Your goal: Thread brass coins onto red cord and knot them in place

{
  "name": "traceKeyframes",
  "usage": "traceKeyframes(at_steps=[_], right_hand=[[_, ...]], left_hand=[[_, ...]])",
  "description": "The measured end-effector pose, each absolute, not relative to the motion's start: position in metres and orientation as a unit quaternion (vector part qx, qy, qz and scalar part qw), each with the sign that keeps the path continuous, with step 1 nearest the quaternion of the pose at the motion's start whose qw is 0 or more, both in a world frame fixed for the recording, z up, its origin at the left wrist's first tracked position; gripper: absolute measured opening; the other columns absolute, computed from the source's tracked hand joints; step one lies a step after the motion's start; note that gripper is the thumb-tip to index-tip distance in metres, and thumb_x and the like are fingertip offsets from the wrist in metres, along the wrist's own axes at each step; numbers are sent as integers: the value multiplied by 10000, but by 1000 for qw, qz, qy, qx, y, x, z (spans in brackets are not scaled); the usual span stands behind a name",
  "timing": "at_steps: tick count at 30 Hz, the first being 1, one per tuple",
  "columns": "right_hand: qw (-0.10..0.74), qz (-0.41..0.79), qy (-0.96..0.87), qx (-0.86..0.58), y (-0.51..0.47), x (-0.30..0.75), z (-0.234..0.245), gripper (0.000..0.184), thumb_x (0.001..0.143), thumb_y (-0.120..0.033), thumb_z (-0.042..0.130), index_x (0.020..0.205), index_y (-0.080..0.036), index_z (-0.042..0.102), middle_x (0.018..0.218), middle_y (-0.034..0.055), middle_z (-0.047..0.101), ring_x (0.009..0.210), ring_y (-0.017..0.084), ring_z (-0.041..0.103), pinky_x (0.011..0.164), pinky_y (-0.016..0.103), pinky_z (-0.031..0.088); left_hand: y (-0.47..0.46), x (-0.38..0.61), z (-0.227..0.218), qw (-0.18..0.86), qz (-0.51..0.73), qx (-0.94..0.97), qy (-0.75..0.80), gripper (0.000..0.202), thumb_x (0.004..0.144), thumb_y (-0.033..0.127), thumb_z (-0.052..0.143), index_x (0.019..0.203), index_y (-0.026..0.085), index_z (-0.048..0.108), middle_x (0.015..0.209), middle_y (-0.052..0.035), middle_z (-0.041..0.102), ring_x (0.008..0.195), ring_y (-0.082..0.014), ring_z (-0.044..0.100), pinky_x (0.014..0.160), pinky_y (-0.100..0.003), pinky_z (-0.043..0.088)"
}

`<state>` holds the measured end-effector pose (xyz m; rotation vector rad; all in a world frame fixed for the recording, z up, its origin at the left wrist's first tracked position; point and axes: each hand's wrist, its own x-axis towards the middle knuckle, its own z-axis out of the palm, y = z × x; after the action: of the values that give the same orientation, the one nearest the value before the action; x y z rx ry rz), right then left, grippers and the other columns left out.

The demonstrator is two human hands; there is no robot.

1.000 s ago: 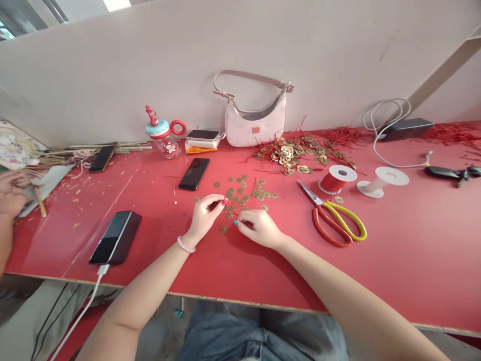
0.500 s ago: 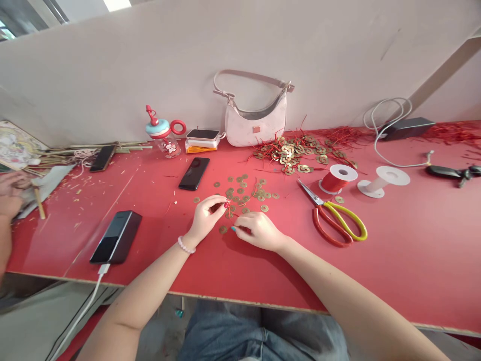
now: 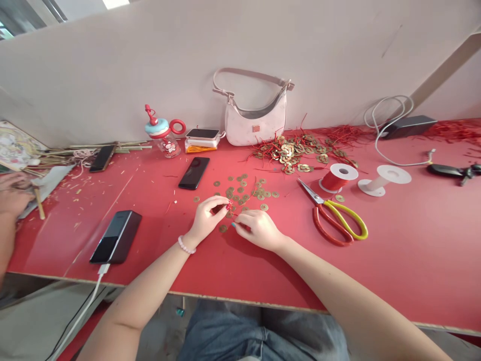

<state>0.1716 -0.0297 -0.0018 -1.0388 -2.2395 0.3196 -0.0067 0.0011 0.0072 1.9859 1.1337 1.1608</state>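
My left hand (image 3: 207, 218), with a bead bracelet at its wrist, pinches a thin red cord (image 3: 233, 215) between thumb and fingertips. Close beside it on the right, my right hand (image 3: 259, 229) has its fingers closed together at the same cord; the exact grip is small and partly hidden. Loose brass coins (image 3: 240, 190) with holes lie scattered just beyond and under the fingertips. One coin (image 3: 223, 228) rests on the red table between the two wrists.
Scissors (image 3: 334, 215), a red thread spool (image 3: 338, 178) and a white spool (image 3: 385, 179) lie right. Behind are a pile of corded coins (image 3: 296, 151), a handbag (image 3: 256, 120) and a cup (image 3: 165, 138). Phones and a power bank (image 3: 116, 236) sit left; another person's hand (image 3: 13, 193) works far left.
Both hands stay nearly in place. My right hand has shifted slightly up, and the red cord between the fingertips lies a little differently.
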Motion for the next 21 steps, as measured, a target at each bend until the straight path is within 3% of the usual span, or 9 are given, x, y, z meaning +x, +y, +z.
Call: traceKeyframes(at_steps=[10,15,21], right_hand=[[422,289,-746,-427,-26,173,-1,86,830,-218,487,857,-199,567,727,12,629,635,108,566,590,214,451],[435,348,-720,-413,-27,171,0,255,816,-222,504,1068,-207,537,765,0,665,670,107,607,656,229,490],[437,392,-693,-418,-29,170,4,164,811,-242,509,920,-209,626,763,6,675,672,114,621,633,233,485]], left_hand=[[-1,-7,7,270,394,796,372,116,795,159,551,857,174,648,897,-62,663,790,-138,624,592,-215,505],[-2,-6,7,254,383,814,357,111,795,164,556,849,169,653,907,-68,667,766,-135,629,589,-220,512],[-2,-6,10,259,357,826,350,144,799,136,530,871,170,649,903,-63,661,761,-133,625,599,-222,513]])
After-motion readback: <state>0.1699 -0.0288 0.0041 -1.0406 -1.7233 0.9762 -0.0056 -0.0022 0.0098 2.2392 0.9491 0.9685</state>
